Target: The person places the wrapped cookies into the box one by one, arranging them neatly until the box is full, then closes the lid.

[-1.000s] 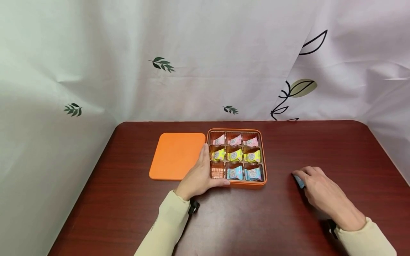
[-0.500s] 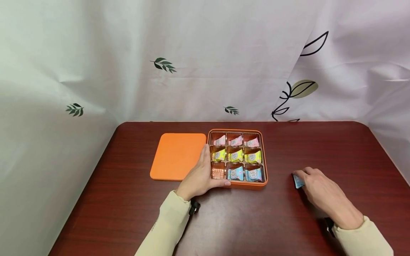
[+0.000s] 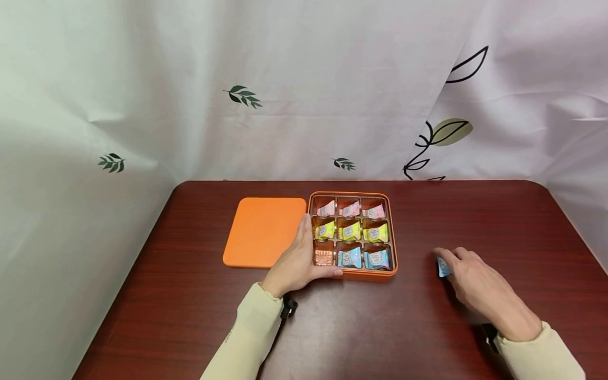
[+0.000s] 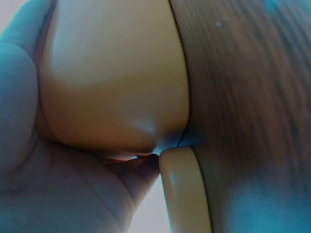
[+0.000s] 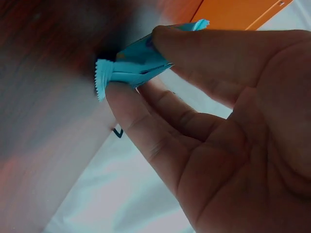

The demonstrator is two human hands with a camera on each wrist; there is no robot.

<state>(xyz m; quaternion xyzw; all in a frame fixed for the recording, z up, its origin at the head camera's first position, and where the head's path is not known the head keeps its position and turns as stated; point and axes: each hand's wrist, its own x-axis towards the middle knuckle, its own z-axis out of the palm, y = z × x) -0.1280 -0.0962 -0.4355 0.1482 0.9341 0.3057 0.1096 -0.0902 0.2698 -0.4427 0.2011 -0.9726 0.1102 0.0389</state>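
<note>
An orange box (image 3: 368, 276) with a sectioned tray holds small wrapped candies in rows: pink candies (image 3: 350, 209) at the back, yellow candies (image 3: 349, 231) in the middle, two blue candies (image 3: 350, 257) in front. The front left compartment (image 3: 323, 257) holds no candy. My left hand (image 3: 293, 265) rests against the box's front left corner, fingers straight along its left side and thumb along the front. To the right of the box, my right hand (image 3: 480, 287) pinches a blue-wrapped candy (image 5: 141, 63) between thumb and fingertips, low over the table.
The flat orange lid (image 3: 263, 232) lies directly left of the box, on the dark red wooden table (image 3: 361, 327). A pale curtain (image 3: 285, 132) with leaf prints stands behind the table and at its sides.
The blue candy has turned slightly in my right hand's fingertips, and that hand stays at nearly the same spot. My left hand and the box have not visibly moved.
</note>
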